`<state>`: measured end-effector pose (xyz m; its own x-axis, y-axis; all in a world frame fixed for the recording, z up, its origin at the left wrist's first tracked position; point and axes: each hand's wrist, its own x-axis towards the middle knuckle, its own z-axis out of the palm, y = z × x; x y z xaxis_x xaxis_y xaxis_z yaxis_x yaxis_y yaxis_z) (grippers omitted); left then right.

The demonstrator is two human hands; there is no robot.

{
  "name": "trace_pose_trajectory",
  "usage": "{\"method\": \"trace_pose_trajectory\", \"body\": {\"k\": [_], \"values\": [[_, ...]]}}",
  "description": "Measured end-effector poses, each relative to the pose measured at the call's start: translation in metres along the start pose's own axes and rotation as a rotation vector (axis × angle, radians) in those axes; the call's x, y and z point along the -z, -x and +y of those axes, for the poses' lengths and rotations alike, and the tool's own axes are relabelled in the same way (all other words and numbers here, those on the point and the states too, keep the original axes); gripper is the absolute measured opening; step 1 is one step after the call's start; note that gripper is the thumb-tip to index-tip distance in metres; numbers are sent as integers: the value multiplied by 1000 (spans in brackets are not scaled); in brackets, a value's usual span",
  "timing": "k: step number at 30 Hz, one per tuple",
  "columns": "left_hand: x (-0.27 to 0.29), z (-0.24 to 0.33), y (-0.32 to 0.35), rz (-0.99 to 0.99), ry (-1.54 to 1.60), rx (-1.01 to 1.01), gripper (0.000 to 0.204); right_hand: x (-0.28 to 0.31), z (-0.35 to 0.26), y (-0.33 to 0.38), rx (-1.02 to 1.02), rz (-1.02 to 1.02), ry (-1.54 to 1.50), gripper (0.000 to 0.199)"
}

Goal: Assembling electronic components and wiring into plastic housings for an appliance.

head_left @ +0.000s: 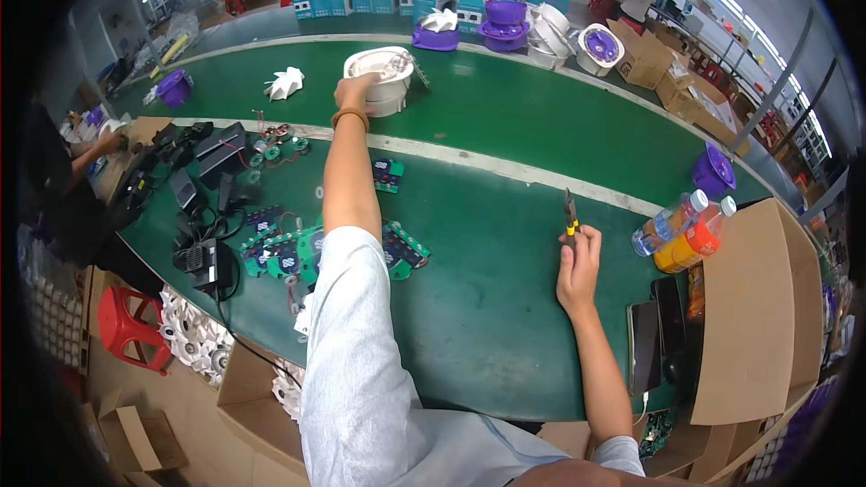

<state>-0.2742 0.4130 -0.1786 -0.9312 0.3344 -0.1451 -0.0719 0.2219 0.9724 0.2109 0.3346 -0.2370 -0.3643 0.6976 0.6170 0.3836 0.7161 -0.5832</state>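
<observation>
My left arm stretches across the bench to the green conveyor belt. There my left hand (354, 92) grips the near-left rim of a white round plastic housing (391, 106); some fingertips are hidden. Loose wires or small parts show in the housing's top. Over the right half of the bench, my right hand (579, 278) is closed around pliers (570, 209) with yellow-and-black handles, their jaws pointing away from me. A white fan impeller (286, 83) lies on the belt left of the housing. Green circuit boards (298, 251) are heaped under and beside my left forearm.
Black power adapters (209, 261) with cables crowd the bench's left side. Two bottles (687, 248), a phone (643, 347) and a cardboard box (749, 316) stand or lie at the right. Purple housings (714, 169) sit on the belt. Another person (68, 171) works at far left.
</observation>
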Motion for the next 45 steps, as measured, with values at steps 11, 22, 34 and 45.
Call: {"method": "trace_pose_trajectory", "body": {"k": [11,22,34,45], "values": [[22,-16,0,-77,78,-93,54,-3,2,-7,18,122,-95,22],[55,26,199,-1219,-438,-576,52,15,23,0,-195,327,-335,29],[153,-41,336,-1167,-271,-514,52,145,-124,55,-186,-529,-295,22],[214,-143,462,-1172,409,89,46,160,-183,69,12,-889,158,23]]}}
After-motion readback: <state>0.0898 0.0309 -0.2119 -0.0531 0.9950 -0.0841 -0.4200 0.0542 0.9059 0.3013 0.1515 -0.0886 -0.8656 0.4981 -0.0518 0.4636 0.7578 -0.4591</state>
